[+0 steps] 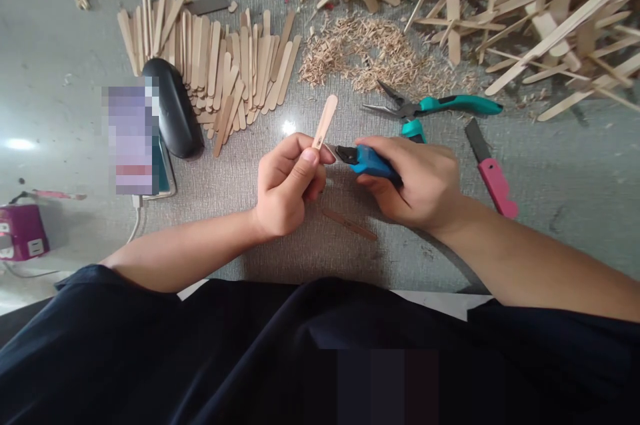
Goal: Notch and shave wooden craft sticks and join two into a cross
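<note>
My left hand [289,180] pinches a wooden craft stick [326,120] between thumb and fingers, its rounded end tilted up and away from me. A small dark mark shows on the stick just above the thumb. Wrapped in my right hand [417,178] is a blue utility knife [371,162] with a black front end. Its short blade points left, close to the stick's edge; whether it touches the wood I cannot tell. On the table below and between the hands lies another craft stick [349,224], partly in shadow.
Many craft sticks [205,58] lie fanned beyond my left hand, beside a black case [173,108] and a phone [133,142]. Wood shavings [370,52], teal-handled pliers [455,104] and a pink-handled blade [493,182] lie beyond and right. A heap of sticks [550,18] fills the far right.
</note>
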A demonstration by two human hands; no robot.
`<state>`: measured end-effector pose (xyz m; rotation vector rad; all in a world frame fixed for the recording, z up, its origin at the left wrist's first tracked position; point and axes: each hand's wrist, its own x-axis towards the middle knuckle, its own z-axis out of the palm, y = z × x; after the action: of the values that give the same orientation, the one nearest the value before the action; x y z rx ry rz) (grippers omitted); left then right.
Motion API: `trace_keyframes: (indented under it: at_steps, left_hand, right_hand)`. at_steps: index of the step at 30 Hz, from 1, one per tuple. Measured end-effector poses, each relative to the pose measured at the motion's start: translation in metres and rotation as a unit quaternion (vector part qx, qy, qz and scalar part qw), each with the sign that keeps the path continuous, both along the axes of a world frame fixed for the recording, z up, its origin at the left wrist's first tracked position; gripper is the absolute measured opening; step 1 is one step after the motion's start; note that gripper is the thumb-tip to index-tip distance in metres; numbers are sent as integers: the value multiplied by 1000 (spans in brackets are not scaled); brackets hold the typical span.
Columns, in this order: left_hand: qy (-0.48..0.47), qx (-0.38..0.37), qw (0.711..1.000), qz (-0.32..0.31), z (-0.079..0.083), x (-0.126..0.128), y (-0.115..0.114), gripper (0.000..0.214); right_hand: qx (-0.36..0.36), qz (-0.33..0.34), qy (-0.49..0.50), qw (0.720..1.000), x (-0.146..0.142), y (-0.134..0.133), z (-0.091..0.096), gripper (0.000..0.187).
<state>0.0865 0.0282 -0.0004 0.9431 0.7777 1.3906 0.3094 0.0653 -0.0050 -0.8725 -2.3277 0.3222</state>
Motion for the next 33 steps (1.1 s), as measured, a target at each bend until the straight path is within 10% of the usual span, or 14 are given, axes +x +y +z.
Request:
trace_keyframes:
  at_steps: [33]
  left_hand:
    - [-16, -16, 1000, 15, -9, 2, -2, 40]
  right_hand:
    - [-11, -25, -26, 999, 2, -2, -4, 50]
